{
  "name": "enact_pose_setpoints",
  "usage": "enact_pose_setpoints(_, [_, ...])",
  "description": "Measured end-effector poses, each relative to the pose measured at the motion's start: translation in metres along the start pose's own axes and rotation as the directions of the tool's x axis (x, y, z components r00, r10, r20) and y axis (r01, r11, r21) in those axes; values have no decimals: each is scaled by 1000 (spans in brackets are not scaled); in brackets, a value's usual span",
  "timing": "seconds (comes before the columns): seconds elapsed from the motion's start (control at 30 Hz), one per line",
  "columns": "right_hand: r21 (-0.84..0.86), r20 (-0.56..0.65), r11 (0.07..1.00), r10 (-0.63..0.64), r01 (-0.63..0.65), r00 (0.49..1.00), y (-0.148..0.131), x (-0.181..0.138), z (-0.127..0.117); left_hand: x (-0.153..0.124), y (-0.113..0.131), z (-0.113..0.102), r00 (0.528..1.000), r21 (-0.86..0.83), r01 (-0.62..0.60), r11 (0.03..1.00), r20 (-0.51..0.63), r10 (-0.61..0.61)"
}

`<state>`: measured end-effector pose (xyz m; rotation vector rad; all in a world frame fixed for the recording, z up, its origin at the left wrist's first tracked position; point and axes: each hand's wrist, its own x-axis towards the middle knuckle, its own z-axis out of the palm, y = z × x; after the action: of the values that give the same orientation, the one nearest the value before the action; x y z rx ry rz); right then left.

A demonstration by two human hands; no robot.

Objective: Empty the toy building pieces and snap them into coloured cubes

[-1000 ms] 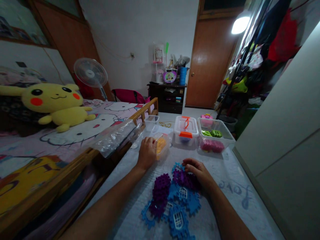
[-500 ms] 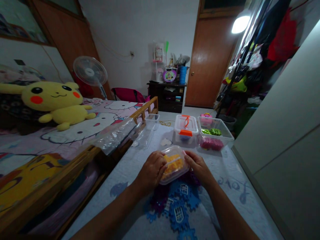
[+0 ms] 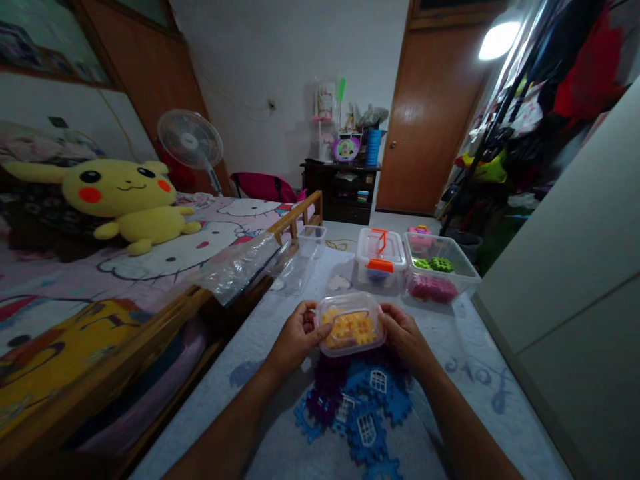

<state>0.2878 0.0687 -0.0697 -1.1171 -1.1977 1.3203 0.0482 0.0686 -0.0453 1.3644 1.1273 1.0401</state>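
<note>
Between my two hands is a small clear plastic box (image 3: 351,323) with orange-yellow toy pieces inside and its lid on. My left hand (image 3: 299,335) grips its left end, thumb over the front. My right hand (image 3: 403,335) holds the right end, with part of the fingers hidden behind the box. Just below it on the table lie blue gear-shaped building pieces (image 3: 364,430), some with white window frames, and purple gear-shaped pieces (image 3: 327,387) partly covered by the box.
Farther back stand a lidded clear box (image 3: 381,250) with orange latches and an open clear bin (image 3: 443,270) holding green and pink pieces. A small clear container (image 3: 313,235) and a plastic bag (image 3: 240,270) are by the wooden bed rail (image 3: 295,220). A white cabinet (image 3: 575,267) borders the right.
The box has turned from tilted to nearly level, facing me more squarely. My left hand has shifted from over its left side to its left end. The view has swung slightly left.
</note>
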Motion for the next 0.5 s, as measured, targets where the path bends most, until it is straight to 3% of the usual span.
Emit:
enact_pose_setpoints(0.1, [2, 2, 1000, 0, 0, 1000, -1, -1, -1, -2, 0, 0, 1000, -134, 3, 991, -23, -6])
enact_pose_setpoints(0.33, [15, -4, 1000, 24, -24, 1000, -2, -1, 0, 1, -11, 2, 996, -263, 3, 965, -84, -27])
enact_pose_setpoints(0.5, [61, -7, 997, 37, -36, 999, 0, 0, -2, 4, -9, 3, 999, -386, 34, 922, -24, -47])
